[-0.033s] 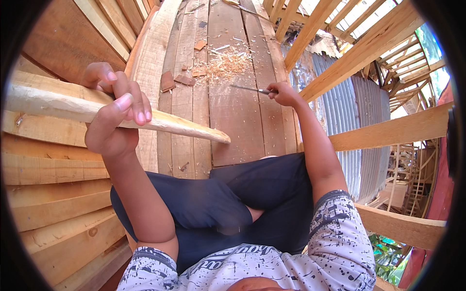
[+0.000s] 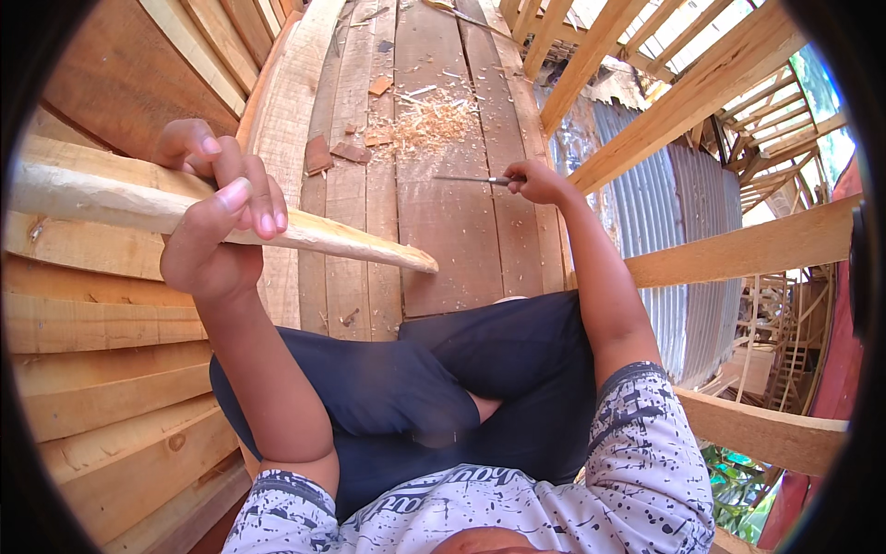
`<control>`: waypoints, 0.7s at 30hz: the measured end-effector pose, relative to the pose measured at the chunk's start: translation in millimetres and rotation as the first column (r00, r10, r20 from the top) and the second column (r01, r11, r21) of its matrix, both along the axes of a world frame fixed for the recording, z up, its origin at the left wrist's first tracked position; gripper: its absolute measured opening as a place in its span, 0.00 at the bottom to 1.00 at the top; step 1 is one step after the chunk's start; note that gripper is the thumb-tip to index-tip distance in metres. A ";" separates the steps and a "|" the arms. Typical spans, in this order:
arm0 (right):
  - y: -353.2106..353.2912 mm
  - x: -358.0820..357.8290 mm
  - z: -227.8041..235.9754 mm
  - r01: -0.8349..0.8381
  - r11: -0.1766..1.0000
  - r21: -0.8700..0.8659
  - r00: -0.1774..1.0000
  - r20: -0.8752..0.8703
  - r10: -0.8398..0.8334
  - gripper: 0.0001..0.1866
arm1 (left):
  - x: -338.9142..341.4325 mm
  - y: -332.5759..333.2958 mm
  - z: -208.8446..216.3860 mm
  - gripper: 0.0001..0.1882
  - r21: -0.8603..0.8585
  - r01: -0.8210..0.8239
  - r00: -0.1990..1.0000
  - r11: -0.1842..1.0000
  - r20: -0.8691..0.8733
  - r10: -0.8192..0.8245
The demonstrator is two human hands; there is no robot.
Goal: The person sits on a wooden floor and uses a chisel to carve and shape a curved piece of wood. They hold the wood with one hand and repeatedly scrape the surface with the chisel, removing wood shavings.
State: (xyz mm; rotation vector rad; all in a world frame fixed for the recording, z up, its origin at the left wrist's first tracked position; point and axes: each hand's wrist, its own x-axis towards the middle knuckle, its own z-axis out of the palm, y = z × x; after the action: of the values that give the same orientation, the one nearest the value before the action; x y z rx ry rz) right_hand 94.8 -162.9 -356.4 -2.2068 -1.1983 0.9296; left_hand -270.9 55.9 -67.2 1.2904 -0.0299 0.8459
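My left hand point(image 2: 217, 203) is wrapped round a pale, roughly carved wooden pole point(image 2: 323, 237). The pole slants from the left edge toward the middle, and its rounded tip lies over the floorboards in front of my knees. At the right, my right hand point(image 2: 538, 182) grips the handle of a thin knife point(image 2: 466, 178). Its narrow blade points left, apart from the pole and just nearer than a heap of wood shavings point(image 2: 434, 125).
Several flat wood scraps point(image 2: 351, 151) lie by the shavings on the plank floor point(image 2: 443, 231). Stacked boards point(image 2: 111, 319) line the left side. Wooden rails point(image 2: 748, 242) and corrugated metal sheets point(image 2: 637, 175) stand at the right. My folded legs are close below the pole's tip.
The knife has tilted slightly; its blade tip sits a little farther left and nearer to me. My left hand and the pole have hardly moved.
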 end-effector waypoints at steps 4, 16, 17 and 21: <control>7.2 -7.2 -5.9 0.094 0.995 -0.013 0.968 0.236 -0.088 0.13 | 0.5 1.1 -0.5 0.16 -0.001 0.016 1.000 1.000 0.007 -0.016; -28.8 25.1 21.1 -0.082 0.975 -0.207 0.993 0.067 0.098 0.14 | 0.2 1.5 -2.2 0.16 -0.002 0.002 1.000 1.000 0.003 -0.002; -31.3 32.6 14.5 0.065 0.992 -0.104 0.984 0.170 -0.046 0.14 | 1.6 1.1 -2.9 0.16 -0.004 0.010 1.000 1.000 0.007 -0.010; -25.3 38.5 39.0 0.057 0.987 -0.150 0.998 0.037 -0.052 0.14 | -0.3 0.1 -1.8 0.16 0.022 0.000 1.000 1.000 0.011 0.000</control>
State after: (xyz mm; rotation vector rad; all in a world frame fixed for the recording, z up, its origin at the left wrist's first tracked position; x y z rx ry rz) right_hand 133.2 -188.3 -317.4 -2.3693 -1.1081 0.9947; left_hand -271.2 56.1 -69.0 1.3062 -0.0479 0.8545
